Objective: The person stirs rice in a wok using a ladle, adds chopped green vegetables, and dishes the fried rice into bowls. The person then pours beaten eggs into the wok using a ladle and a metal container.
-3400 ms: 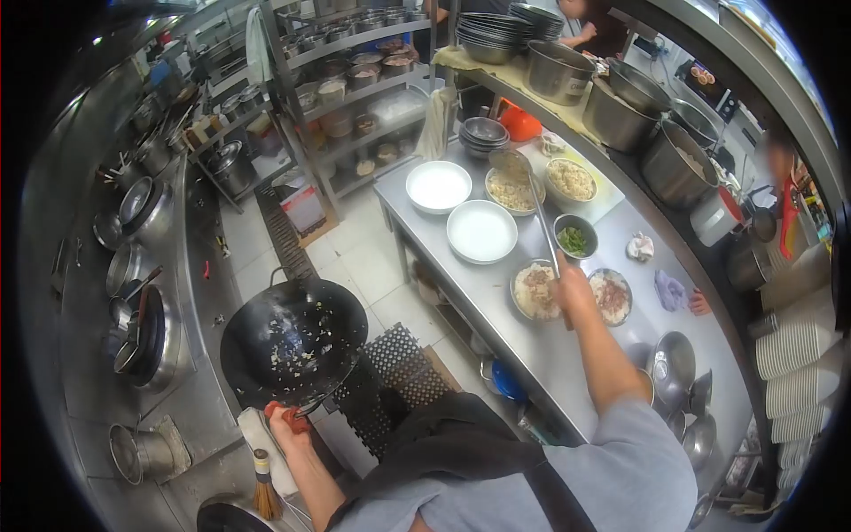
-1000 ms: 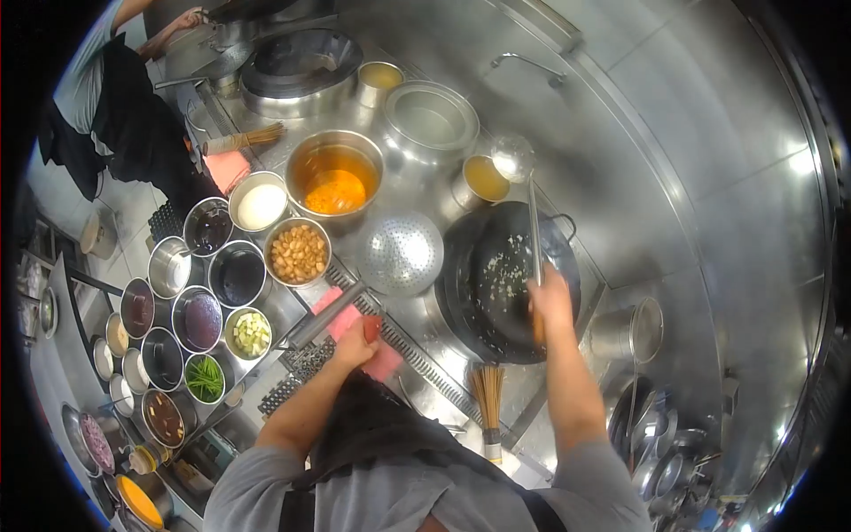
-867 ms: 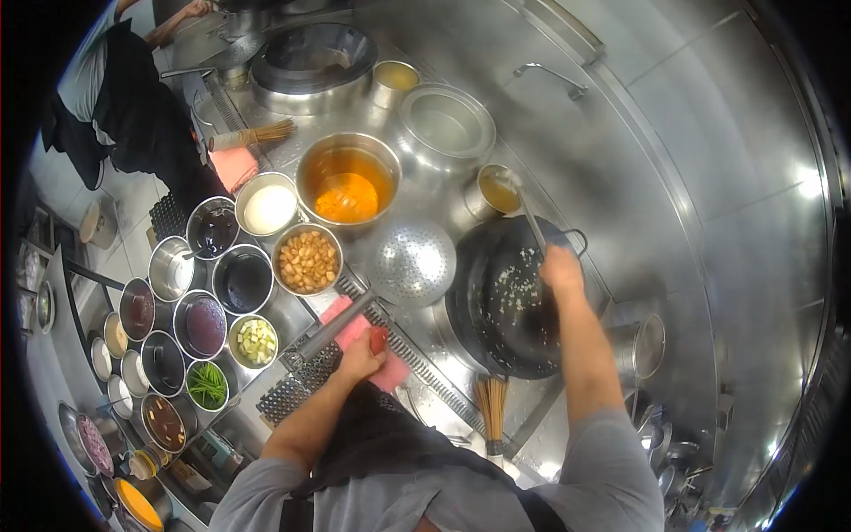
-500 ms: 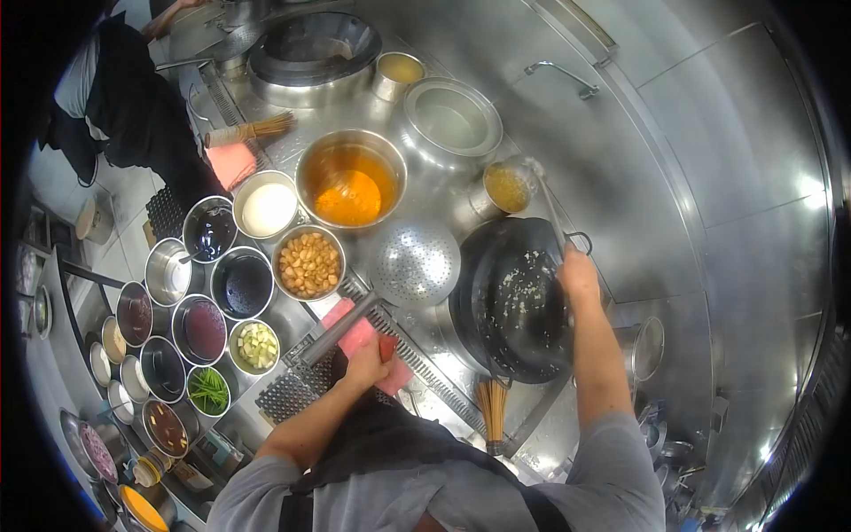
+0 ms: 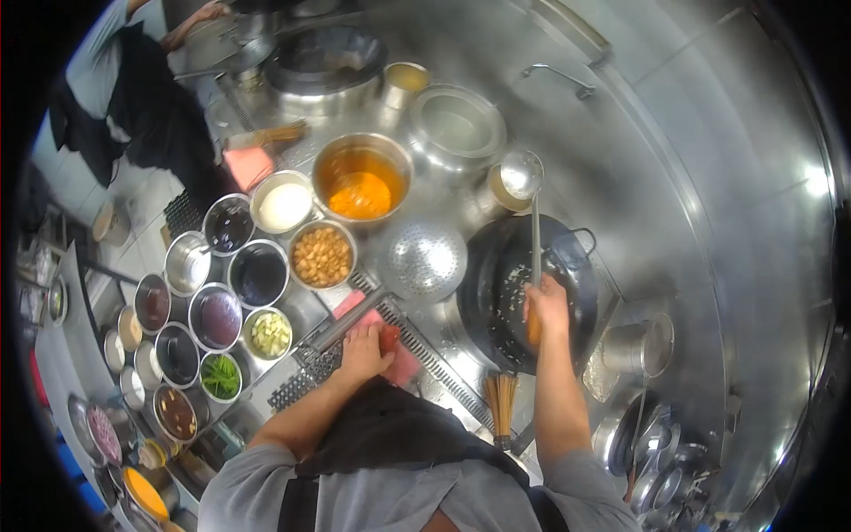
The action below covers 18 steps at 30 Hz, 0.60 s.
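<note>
My right hand is wrapped round the wooden handle of a long metal ladle, over a black wok with small white bits in it. The ladle's bowl is above a metal pot behind the wok. Near the front edge of the stove, my left hand rests beside a pink cloth and the handle of a perforated strainer. A small red thing shows at its thumb; its fingers look spread forward.
Left of the strainer stand a pot of orange liquid, a bowl of brown cubes and several sauce containers. A bamboo brush is in front of the wok. Another person stands at the far left; stacked metal bowls are at the right.
The ladle's bowl has come up out of the pot behind the wok, and my right hand has shifted left and down. My left hand's fingers have opened forward. The view has shifted slightly.
</note>
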{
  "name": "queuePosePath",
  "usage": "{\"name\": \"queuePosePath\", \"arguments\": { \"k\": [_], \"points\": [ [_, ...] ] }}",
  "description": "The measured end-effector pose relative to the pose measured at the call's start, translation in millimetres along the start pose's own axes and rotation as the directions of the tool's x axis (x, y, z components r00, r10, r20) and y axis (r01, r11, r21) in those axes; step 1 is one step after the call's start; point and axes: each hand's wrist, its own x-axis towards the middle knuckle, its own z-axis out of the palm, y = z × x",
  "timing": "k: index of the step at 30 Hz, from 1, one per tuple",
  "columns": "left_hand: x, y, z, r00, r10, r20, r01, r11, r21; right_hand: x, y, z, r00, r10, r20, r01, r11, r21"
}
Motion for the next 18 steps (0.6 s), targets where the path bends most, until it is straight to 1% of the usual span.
{"name": "queuePosePath", "arguments": {
  "k": [1, 2, 4, 5, 6, 7, 8, 9, 10, 11, 12, 14, 15, 16, 17, 18],
  "points": [
    [-8, 0, -9, 0.999, 0.026, -0.04, -0.027, 0.999, -0.022, -4, 4, 4, 1.0, -0.003, 0.018, 0.003, 1.0, -0.011],
    [-20, -8, -11, 0.999, -0.009, -0.04, 0.008, 1.0, -0.021, -8, 6, 9, 1.0, 0.012, 0.028, -0.013, 1.0, 0.019],
    [-35, -26, -18, 0.999, 0.039, -0.016, -0.042, 0.982, -0.184, -25, -7, 23, 0.994, 0.051, 0.097, -0.06, 0.994, 0.092],
    [-47, -32, -23, 0.991, 0.062, -0.115, -0.086, 0.973, -0.213, -35, -9, 27, 0.992, 0.053, 0.117, -0.064, 0.994, 0.085],
    [-57, -41, -24, 0.992, 0.046, -0.12, -0.071, 0.974, -0.214, -44, -10, 30, 0.989, 0.028, 0.147, -0.056, 0.979, 0.195],
    [-69, -51, -24, 0.996, -0.075, -0.045, 0.056, 0.945, -0.322, -52, -13, 32, 0.985, 0.002, 0.17, -0.054, 0.951, 0.303],
    [-80, -61, -25, 0.982, -0.184, 0.042, 0.185, 0.89, -0.417, -58, -20, 36, 0.984, 0.004, 0.181, -0.059, 0.953, 0.299],
    [-89, -74, -22, 0.98, -0.194, 0.042, 0.193, 0.887, -0.419, -65, -28, 40, 0.978, -0.007, 0.209, -0.058, 0.951, 0.303],
    [-97, -90, -15, 0.957, -0.275, 0.092, 0.289, 0.875, -0.39, -70, -34, 43, 0.971, -0.017, 0.237, -0.058, 0.95, 0.307],
    [-107, -109, -4, 0.924, -0.355, 0.14, 0.381, 0.853, -0.356, -70, -39, 46, 0.955, -0.046, 0.292, -0.035, 0.963, 0.266],
    [-119, -141, 21, 0.891, -0.418, 0.178, 0.452, 0.857, -0.246, -68, -41, 52, 0.953, -0.042, 0.3, -0.04, 0.965, 0.261],
    [-147, -212, 68, 0.806, -0.531, 0.261, 0.55, 0.835, 0.002, -62, -48, 66, 0.92, -0.093, 0.38, 0.063, 0.994, 0.091],
    [-165, -242, 87, 0.752, -0.584, 0.307, 0.573, 0.808, 0.134, -63, -56, 77, 0.92, -0.097, 0.379, 0.106, 0.994, -0.002],
    [-196, -278, 119, 0.683, -0.698, 0.213, 0.679, 0.715, 0.167, -60, -60, 86, 0.919, -0.097, 0.382, 0.108, 0.994, -0.007],
    [-217, -297, 141, 0.596, -0.795, 0.118, 0.773, 0.607, 0.186, -56, -63, 93, 0.903, -0.108, 0.416, 0.168, 0.979, -0.112],
    [-226, -293, 136, 0.592, -0.797, 0.122, 0.776, 0.604, 0.18, -52, -66, 99, 0.885, -0.113, 0.452, 0.231, 0.949, -0.214]
  ]
}}
